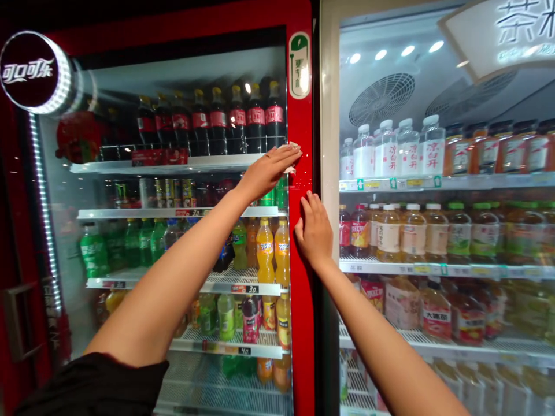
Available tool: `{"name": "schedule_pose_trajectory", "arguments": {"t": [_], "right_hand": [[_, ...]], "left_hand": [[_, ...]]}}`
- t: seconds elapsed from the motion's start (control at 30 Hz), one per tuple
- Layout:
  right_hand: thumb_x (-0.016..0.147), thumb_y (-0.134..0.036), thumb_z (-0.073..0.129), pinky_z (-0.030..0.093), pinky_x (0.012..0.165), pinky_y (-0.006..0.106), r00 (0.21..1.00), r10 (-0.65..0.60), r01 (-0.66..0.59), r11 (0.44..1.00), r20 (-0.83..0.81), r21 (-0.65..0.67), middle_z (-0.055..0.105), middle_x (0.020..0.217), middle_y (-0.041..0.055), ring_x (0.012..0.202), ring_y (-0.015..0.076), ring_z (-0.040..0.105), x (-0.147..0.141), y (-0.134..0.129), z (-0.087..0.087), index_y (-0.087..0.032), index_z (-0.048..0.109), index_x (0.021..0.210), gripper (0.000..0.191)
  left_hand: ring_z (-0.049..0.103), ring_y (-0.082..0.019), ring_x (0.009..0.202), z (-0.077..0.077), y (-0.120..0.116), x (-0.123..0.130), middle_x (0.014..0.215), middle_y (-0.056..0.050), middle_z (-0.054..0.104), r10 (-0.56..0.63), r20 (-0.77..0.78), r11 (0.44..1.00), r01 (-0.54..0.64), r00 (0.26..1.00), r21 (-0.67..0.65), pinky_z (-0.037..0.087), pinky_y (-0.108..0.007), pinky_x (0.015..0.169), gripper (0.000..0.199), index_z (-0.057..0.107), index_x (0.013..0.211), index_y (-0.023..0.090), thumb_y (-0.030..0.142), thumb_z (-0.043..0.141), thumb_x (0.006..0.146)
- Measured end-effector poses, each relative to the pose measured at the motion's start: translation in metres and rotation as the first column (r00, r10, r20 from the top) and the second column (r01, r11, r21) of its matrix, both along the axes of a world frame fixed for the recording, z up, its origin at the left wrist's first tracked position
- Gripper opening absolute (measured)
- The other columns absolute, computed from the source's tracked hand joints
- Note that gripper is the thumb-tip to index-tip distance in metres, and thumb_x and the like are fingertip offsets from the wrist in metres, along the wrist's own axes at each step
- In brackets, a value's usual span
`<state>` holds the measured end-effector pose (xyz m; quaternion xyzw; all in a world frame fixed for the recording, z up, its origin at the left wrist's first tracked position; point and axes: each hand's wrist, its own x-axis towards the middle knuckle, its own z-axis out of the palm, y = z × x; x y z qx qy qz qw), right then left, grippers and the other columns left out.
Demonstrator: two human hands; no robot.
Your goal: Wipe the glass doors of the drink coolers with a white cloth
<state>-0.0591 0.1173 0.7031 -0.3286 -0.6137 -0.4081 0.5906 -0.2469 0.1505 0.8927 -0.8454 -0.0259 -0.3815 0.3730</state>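
My left hand [269,170] lies over a crumpled white tissue [291,170], pressing it against the right edge of the glass door and the red frame [302,260] of a drinks cooler. Bits of the tissue stick out beyond the fingertips and below the palm. Lower and to the right, my right hand [315,230] rests on the same red frame, its fingers pointing up and the thumb a little apart, with nothing visible in it. A green and white sticker [299,65] is on the frame above both hands.
Behind the left glass are shelves [173,213] of cola, cans and coloured soft drinks. A second cooler with a pale frame [330,115] stands at the right, holding water and tea bottles. A round lit sign [29,70] juts out at upper left; a door handle [21,323] is at lower left.
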Motion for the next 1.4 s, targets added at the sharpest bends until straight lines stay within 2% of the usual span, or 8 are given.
{"name": "schedule_pose_trajectory", "arguments": {"t": [0.1,0.3,0.53,0.67,0.83,0.97,1.23,1.4], "right_hand": [[0.100,-0.006,0.048,0.044,0.131,0.060,1.000,0.000,0.000,1.000,-0.013,0.028,0.050,0.170,0.0137,0.162,0.0315,0.043,0.000,-0.001,-0.001,-0.026,0.026,0.175,0.081],[0.101,-0.007,0.049,0.052,0.126,0.058,0.998,-0.014,0.019,0.996,-0.059,0.087,0.056,0.165,0.0161,0.158,0.0306,0.048,0.000,0.001,-0.006,-0.023,0.037,0.170,0.072],[0.100,-0.003,0.048,0.051,0.127,0.058,1.000,0.004,-0.002,0.997,-0.023,0.077,0.054,0.167,0.0153,0.161,0.0296,0.045,0.001,-0.001,-0.007,-0.026,0.033,0.172,0.078],[0.099,0.000,0.046,0.048,0.129,0.056,0.997,0.037,-0.042,0.997,0.073,0.068,0.050,0.171,0.0126,0.163,0.0271,0.042,0.004,-0.003,-0.010,-0.031,0.025,0.176,0.085],[0.099,0.000,0.045,0.048,0.129,0.055,0.989,0.075,-0.082,0.995,0.127,0.052,0.051,0.171,0.0094,0.162,0.0262,0.043,0.006,-0.004,-0.012,-0.035,0.018,0.177,0.089],[0.100,-0.002,0.048,0.046,0.130,0.058,0.988,0.083,-0.084,0.996,0.129,0.005,0.053,0.169,0.0111,0.162,0.0285,0.042,0.005,-0.007,-0.011,-0.030,0.024,0.177,0.085],[0.100,-0.003,0.047,0.046,0.130,0.058,0.992,0.078,-0.076,0.997,0.101,-0.018,0.058,0.165,0.0097,0.161,0.0276,0.045,0.006,-0.005,-0.012,-0.029,0.036,0.173,0.078],[0.100,-0.001,0.045,0.046,0.131,0.057,0.988,0.095,-0.096,0.995,0.119,0.003,0.055,0.168,0.0097,0.162,0.0266,0.043,0.005,-0.007,-0.011,-0.029,0.029,0.175,0.081]], "left_hand": [[0.036,-0.022,0.167,-0.010,0.003,0.019,0.176,-0.004,0.047,-0.015,0.091,1.000,0.018,0.996,-0.024,0.030,-0.057,0.137,0.060,0.037,0.170,0.037,0.017,0.040,0.114],[0.042,-0.018,0.163,-0.046,-0.004,0.008,0.171,-0.002,0.053,-0.005,-0.111,0.998,0.012,0.994,0.061,0.036,-0.051,0.136,0.063,0.034,0.171,0.038,0.015,0.045,0.113],[0.045,-0.020,0.162,-0.026,-0.007,0.016,0.170,-0.005,0.054,0.022,0.020,0.999,-0.022,1.000,0.029,0.040,-0.052,0.133,0.061,0.044,0.167,0.034,0.010,0.045,0.110],[0.040,-0.020,0.164,-0.038,-0.009,0.029,0.172,-0.007,0.052,0.000,0.021,0.999,0.000,1.000,0.032,0.036,-0.052,0.135,0.063,0.041,0.168,0.030,0.010,0.047,0.109],[0.044,-0.017,0.162,-0.033,-0.008,-0.006,0.169,0.000,0.056,0.025,-0.151,0.998,-0.016,0.988,0.061,0.039,-0.047,0.134,0.063,0.041,0.168,0.039,0.013,0.049,0.110],[0.042,-0.020,0.163,-0.015,-0.006,-0.010,0.173,-0.002,0.050,0.040,0.034,0.999,-0.039,0.999,-0.012,0.037,-0.052,0.134,0.069,0.040,0.168,0.037,0.006,0.045,0.107],[0.038,-0.017,0.165,-0.055,-0.013,0.014,0.173,-0.003,0.050,-0.010,-0.096,1.000,0.010,0.995,-0.004,0.035,-0.050,0.137,0.065,0.037,0.170,0.036,0.012,0.046,0.110],[0.044,-0.017,0.162,-0.037,-0.017,-0.003,0.169,-0.001,0.056,0.049,-0.162,0.999,-0.051,0.986,-0.005,0.040,-0.048,0.134,0.061,0.045,0.166,0.037,0.012,0.047,0.110]]}}
